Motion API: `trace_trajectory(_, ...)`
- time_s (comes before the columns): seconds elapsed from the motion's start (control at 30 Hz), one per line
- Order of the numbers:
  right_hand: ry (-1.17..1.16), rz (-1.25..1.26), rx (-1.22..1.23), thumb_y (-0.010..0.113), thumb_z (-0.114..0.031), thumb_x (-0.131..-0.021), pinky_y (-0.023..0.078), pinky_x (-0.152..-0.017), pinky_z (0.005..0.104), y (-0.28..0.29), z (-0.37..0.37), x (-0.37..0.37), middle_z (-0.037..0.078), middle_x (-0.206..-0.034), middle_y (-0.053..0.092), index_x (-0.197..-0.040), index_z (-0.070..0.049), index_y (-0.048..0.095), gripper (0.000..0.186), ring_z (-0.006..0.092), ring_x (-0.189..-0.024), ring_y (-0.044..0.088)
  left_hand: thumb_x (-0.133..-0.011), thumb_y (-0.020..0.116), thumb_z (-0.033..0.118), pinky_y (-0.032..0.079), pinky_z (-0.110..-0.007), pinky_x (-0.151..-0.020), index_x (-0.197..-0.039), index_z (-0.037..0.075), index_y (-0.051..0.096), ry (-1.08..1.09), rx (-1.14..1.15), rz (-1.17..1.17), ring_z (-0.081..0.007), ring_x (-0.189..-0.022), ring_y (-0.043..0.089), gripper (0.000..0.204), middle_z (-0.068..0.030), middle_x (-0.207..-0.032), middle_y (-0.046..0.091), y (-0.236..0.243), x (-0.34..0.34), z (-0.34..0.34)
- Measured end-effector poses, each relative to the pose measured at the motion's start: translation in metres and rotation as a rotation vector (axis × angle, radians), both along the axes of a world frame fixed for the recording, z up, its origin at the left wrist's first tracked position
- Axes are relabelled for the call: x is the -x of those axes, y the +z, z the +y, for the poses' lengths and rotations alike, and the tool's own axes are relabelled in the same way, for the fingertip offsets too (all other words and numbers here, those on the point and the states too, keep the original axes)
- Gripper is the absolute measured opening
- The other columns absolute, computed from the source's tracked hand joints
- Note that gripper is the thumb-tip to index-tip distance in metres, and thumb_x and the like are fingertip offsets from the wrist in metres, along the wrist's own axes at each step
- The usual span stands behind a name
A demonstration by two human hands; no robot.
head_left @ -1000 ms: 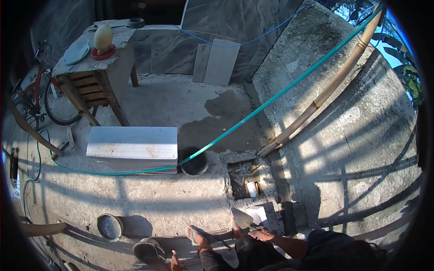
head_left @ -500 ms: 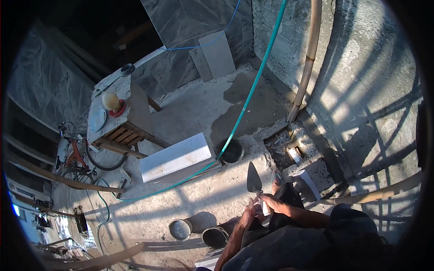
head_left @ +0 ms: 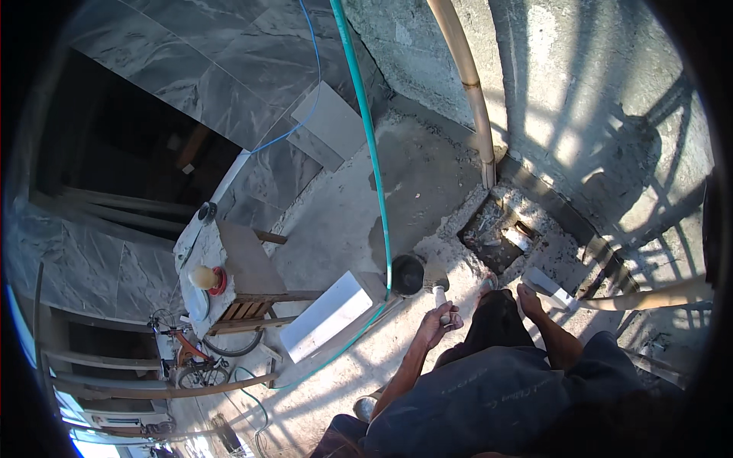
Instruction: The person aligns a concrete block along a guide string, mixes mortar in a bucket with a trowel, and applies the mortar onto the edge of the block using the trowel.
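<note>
Far off to the left of the black bucket (head_left: 407,274), I see a red bicycle (head_left: 188,353). Next, also left of the bucket, is a rough counter (head_left: 248,264) with a pale egg-shaped thing (head_left: 201,278) on it, sitting by a red dish (head_left: 219,281). Just left of the bucket, a long white block (head_left: 328,317) lies on the ground. A green hose (head_left: 363,118) runs close along the bucket's left side.

The left hand (head_left: 437,325) is on the near side of the bucket, a little to the right. It is gripping a trowel (head_left: 440,295) by its pale handle, and the blade points up beside the bucket's right side.

Right of the bucket is a broken square hole (head_left: 481,246), with a short white pipe (head_left: 517,239) at its right side. Farther right of the bucket is the right hand (head_left: 527,301), close by a smaller white block (head_left: 551,288). I can't tell if this hand is open or closed, or if it touches that block.
</note>
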State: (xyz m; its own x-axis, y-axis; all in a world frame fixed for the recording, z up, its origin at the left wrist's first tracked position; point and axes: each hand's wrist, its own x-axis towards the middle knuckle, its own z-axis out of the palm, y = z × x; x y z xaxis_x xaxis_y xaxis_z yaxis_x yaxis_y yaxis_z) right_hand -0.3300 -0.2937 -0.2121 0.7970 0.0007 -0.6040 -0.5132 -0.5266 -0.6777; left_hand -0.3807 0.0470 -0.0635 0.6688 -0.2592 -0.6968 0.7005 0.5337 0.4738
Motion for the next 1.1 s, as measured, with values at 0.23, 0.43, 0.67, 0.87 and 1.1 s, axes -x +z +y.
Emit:
trace_trajectory(0.23, -0.196, 0.578, -0.162, 0.036, -0.055, -0.105, 0.044, -0.103, 0.0423, -0.035, -0.054, 0.074, 0.02, -0.126, 0.066, -0.128, 0.003, 0.063, 0.068, 0.0298, -0.119, 0.061, -0.098, 0.061, 0.043, 0.054, -0.037, -0.08, -0.113, -0.005, 0.058, -0.115, -0.224, 0.083, -0.0192, -0.074, 0.065, 0.051, -0.0071, -0.079, 0.064, 0.006, -0.14, -0.001)
trace_trajectory(0.43, 0.033, 0.669, -0.384, 0.038, -0.05, -0.106, 0.043, -0.105, 0.0401, 0.11, -0.022, -0.015, 0.017, -0.129, 0.065, -0.131, 0.001, 0.062, 0.062, 0.0284, -0.118, 0.06, -0.099, 0.058, 0.048, 0.056, -0.034, -0.074, -0.104, 0.0, 0.063, -0.133, -0.192, 0.013, -0.0176, -0.072, 0.067, 0.049, -0.0061, -0.08, 0.067, -0.007, -0.231, -0.012)
trace_trajectory(0.67, -0.127, 0.224, -0.421, 0.043, -0.048, -0.106, 0.046, -0.1, 0.0361, 0.226, -0.017, -0.145, 0.014, -0.116, 0.069, -0.123, -0.003, 0.069, 0.055, 0.0244, -0.103, 0.064, -0.098, 0.059, 0.051, 0.055, -0.03, -0.071, -0.101, 0.002, 0.066, -0.34, -0.251, -0.05, -0.0157, -0.072, 0.069, 0.05, -0.0066, -0.082, 0.07, 0.02, -0.298, -0.038)
trace_trajectory(0.87, 0.039, 0.066, -0.072, 0.038, -0.06, -0.103, 0.048, -0.078, 0.038, 0.215, 0.09, -0.25, 0.011, -0.093, 0.069, -0.099, 0.002, 0.066, 0.069, 0.0243, -0.085, 0.064, -0.101, 0.056, 0.046, 0.054, -0.03, -0.071, -0.106, -0.002, 0.064, -0.489, -0.31, -0.211, -0.0164, -0.072, 0.067, 0.049, -0.0057, -0.082, 0.066, 0.033, -0.332, -0.035)
trace_trajectory(1.1, -0.385, 0.432, -1.114, 0.044, -0.035, -0.105, 0.055, -0.068, 0.0365, 0.195, 0.213, -0.332, 0.012, -0.087, 0.067, -0.11, 0.003, 0.061, 0.042, 0.0231, -0.076, 0.066, -0.102, 0.043, 0.061, 0.053, -0.032, -0.072, -0.106, 0.0, 0.066, -0.777, -0.523, -0.393, -0.0165, -0.074, 0.065, 0.065, -0.0097, -0.087, 0.07, 0.042, -0.368, 0.03)
